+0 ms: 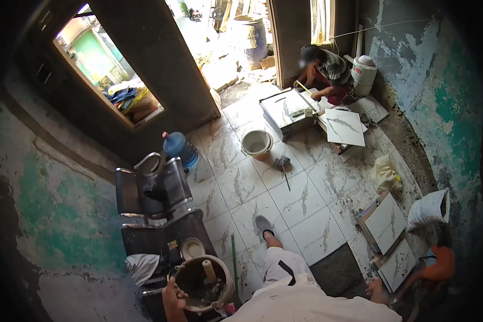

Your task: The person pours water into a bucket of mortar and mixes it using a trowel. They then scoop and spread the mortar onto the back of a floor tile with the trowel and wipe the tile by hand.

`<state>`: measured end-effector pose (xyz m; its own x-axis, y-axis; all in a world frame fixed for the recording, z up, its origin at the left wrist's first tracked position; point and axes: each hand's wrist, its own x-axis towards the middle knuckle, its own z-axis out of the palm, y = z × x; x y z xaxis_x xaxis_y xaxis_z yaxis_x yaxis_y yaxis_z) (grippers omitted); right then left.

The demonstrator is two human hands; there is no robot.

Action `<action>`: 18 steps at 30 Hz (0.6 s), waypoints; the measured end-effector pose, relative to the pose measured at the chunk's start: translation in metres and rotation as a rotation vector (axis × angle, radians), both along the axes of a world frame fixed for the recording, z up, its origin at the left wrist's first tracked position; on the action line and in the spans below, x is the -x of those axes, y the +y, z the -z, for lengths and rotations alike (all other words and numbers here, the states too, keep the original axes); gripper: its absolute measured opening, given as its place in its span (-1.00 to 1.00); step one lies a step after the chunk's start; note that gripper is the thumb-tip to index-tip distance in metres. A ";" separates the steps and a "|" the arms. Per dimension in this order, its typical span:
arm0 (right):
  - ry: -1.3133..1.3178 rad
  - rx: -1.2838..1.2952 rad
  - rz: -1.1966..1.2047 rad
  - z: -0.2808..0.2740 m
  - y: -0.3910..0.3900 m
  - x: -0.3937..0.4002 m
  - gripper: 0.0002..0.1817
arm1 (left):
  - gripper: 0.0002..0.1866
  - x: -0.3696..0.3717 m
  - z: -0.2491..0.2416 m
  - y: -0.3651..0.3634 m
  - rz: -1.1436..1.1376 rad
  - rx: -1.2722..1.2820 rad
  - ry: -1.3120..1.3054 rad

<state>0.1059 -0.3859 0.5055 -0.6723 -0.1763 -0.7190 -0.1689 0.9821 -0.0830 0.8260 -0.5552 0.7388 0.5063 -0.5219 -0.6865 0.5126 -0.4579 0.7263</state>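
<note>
At the lower left, my left hand (pixel 174 298) is closed on the rim of a round bucket (pixel 230 282), which has a dark wet mix and a pale handle inside. The bucket is by the dark metal bench (pixel 166 234). My right hand (pixel 377 291) hangs at the lower right with its fingers curled, beside a marble-patterned tile (pixel 397 265); whether it holds anything is too small to tell. A second tile (pixel 385 222) lies just above that one. My shoe (pixel 263 224) rests on the tiled floor (pixel 255 201).
A co-worker (pixel 330 72) crouches near the doorway with a yellow tape, beside stacked tiles (pixel 345 127). A pail (pixel 256 143) and a blue water jug (pixel 181 149) stand on the floor. A dark gap (pixel 339 272) lies ahead of my right hand. An orange object (pixel 440 263) is at right.
</note>
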 end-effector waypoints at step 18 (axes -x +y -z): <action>-0.181 1.239 -1.074 -0.318 -0.999 -0.401 -0.48 | -0.68 -0.088 -0.120 -0.566 0.168 0.383 -0.025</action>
